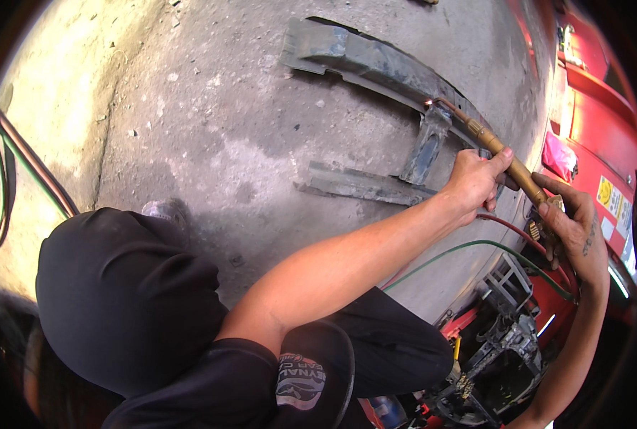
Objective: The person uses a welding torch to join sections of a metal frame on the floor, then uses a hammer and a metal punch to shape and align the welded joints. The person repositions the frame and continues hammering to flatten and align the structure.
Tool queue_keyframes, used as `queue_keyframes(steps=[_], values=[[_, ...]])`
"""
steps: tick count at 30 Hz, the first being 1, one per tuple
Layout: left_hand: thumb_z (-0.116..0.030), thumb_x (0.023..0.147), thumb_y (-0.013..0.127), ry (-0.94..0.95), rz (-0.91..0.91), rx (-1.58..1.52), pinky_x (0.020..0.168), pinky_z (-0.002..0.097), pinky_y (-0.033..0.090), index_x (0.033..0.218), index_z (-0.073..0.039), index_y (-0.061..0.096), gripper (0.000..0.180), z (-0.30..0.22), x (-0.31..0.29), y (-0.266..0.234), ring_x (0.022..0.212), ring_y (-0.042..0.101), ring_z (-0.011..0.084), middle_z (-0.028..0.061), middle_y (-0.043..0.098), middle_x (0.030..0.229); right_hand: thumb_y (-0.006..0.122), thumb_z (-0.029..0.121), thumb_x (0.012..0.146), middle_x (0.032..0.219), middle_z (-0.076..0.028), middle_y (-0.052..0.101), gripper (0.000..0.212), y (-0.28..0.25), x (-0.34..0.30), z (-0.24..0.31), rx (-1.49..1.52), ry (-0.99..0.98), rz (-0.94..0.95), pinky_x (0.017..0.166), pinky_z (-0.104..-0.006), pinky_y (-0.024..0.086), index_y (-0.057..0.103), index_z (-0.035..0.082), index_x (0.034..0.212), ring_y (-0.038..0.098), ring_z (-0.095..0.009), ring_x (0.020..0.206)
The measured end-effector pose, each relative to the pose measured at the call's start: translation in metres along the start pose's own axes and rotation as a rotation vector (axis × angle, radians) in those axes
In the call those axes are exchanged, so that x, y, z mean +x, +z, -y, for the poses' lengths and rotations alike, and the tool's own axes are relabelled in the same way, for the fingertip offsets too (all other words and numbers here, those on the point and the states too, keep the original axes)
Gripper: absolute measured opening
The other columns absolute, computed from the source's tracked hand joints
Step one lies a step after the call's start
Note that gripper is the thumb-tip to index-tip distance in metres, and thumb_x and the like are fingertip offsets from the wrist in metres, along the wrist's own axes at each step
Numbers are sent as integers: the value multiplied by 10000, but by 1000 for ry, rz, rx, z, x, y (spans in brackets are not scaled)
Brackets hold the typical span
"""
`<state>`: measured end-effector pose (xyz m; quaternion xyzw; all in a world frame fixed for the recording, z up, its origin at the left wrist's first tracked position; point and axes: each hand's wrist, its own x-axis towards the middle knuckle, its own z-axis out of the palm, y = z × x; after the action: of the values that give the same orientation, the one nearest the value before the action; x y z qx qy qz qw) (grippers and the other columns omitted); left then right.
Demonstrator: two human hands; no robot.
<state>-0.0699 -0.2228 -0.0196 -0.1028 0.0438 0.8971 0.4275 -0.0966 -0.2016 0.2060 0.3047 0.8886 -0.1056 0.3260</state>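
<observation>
A brass gas torch (522, 175) slants across the right half of the head view. Its thin bent tip (447, 104) points up and left, with a small bright glow at the end. My left hand (473, 182) is closed on the barrel, thumb along the top. Lower down, my right hand (576, 232) grips the valve end; its lower fingers are partly hidden. The tip is at a worn grey metal frame piece (375, 61) on the ground, close to where a short crosspiece (424, 150) meets the long curved rail. A second rail (361, 182) runs partly behind my left forearm.
A green hose (468, 244) and a red hose (511, 225) run from the torch's rear. More hoses (32, 161) lie at the far left. Dark metal parts (504, 350) stand at lower right. Beyond are red panels (601, 118) and a pink cloth (560, 156). My black-clad knee (125, 286) fills the lower left.
</observation>
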Motion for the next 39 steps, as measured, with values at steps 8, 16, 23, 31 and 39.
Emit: queue_keyframes(steps=[8, 16, 23, 31, 39], values=[[-407, 1018, 648, 1, -9, -7, 411, 285, 399, 969, 24, 687, 436, 0, -2, 1, 477, 437, 76, 171, 723, 840, 705, 304, 930, 747, -17, 562, 545, 2, -2, 0, -9, -2, -26, 420, -241, 410, 618, -34, 1349, 512, -82, 462], [-383, 1022, 646, 9, -28, -7, 395, 292, 398, 945, 38, 691, 430, 1, -2, 7, 466, 436, 82, 169, 714, 800, 696, 292, 938, 702, -5, 562, 524, 0, -8, 2, -11, 28, -40, 419, -240, 404, 620, -25, 1349, 519, -77, 455], [-372, 1021, 650, 2, -36, -13, 391, 290, 397, 940, 38, 685, 419, 1, -1, 3, 455, 430, 83, 174, 711, 796, 697, 299, 942, 711, -11, 568, 528, -2, -2, 0, -15, 16, -1, 432, -235, 402, 613, -18, 1355, 516, -75, 461], [-372, 1019, 655, 27, -34, -48, 386, 287, 393, 942, 49, 678, 429, 2, 1, 4, 452, 429, 79, 165, 691, 770, 698, 317, 957, 803, -43, 603, 513, -3, -4, -5, -15, 49, -43, 470, -232, 408, 591, 25, 1364, 513, -76, 492], [-358, 1024, 649, 13, -33, -52, 385, 288, 393, 968, 48, 666, 410, 2, 2, 4, 453, 428, 80, 209, 711, 824, 711, 323, 942, 776, -37, 597, 541, -4, -1, -4, -11, 32, -15, 456, -233, 404, 596, 7, 1367, 516, -75, 485]])
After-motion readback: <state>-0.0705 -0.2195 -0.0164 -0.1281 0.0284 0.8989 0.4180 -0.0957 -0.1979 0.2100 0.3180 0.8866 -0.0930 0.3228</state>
